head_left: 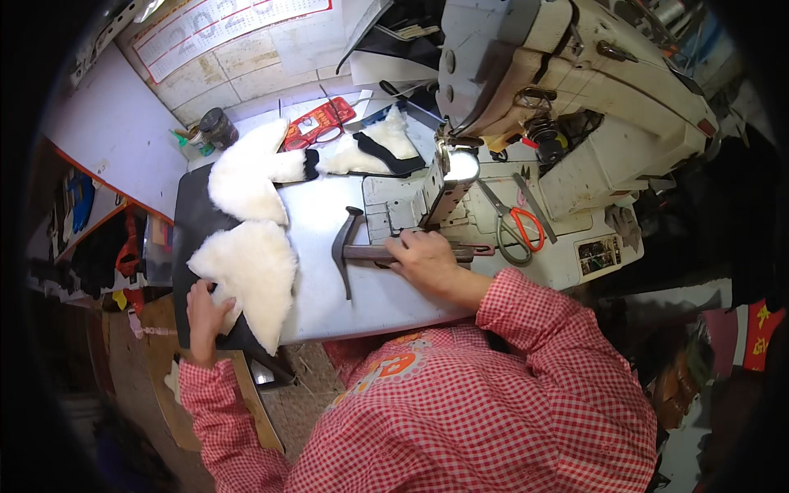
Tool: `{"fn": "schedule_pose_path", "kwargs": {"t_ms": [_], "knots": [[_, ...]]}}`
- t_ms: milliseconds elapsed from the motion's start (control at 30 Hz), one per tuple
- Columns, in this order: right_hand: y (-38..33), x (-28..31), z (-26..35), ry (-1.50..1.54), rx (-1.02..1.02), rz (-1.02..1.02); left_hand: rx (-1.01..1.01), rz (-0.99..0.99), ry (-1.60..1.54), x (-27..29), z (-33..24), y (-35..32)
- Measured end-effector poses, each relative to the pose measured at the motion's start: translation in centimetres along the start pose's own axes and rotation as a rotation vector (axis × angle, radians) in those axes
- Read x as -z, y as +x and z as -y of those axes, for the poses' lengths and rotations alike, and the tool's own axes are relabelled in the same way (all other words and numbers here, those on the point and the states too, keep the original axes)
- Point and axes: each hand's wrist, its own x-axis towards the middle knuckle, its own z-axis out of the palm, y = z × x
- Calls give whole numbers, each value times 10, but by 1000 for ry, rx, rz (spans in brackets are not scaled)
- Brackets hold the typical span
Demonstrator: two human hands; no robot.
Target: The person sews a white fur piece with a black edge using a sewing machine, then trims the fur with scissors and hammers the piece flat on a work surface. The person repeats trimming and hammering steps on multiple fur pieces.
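Note:
My right hand [425,259] is closed around the handle of a dark hammer [347,244] lying on the grey sewing table [329,304], its head pointing left. My left hand [205,316] grips the near edge of a white fleece piece [246,267] with black backing at the table's left corner. A second white fleece piece [246,177] lies just behind it. Both sleeves are red-and-white checked.
An industrial sewing machine [567,90] stands at the right, its lamp [460,164] lit. Orange-handled scissors [518,226] lie on its bed. More white fleece with black trim [374,148], red scissors [316,123] and a small jar [218,127] sit at the back.

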Motion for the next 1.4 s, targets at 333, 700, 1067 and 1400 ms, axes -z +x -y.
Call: {"fn": "schedule_pose_path", "kwargs": {"t_ms": [333,700,1067,1400], "knots": [[-127,38,-137,136,-601,-109,430,288,-1566,4,-34,-41],[-118,43,-170,405,-644,-73,569,25,-2336,-22,-176,-107],[-77,83,-56,435,250,-250,281,-184,-1857,32,-207,-128],[38,116,37,367,501,142,154,-241,-1878,41,-199,-150]]}}
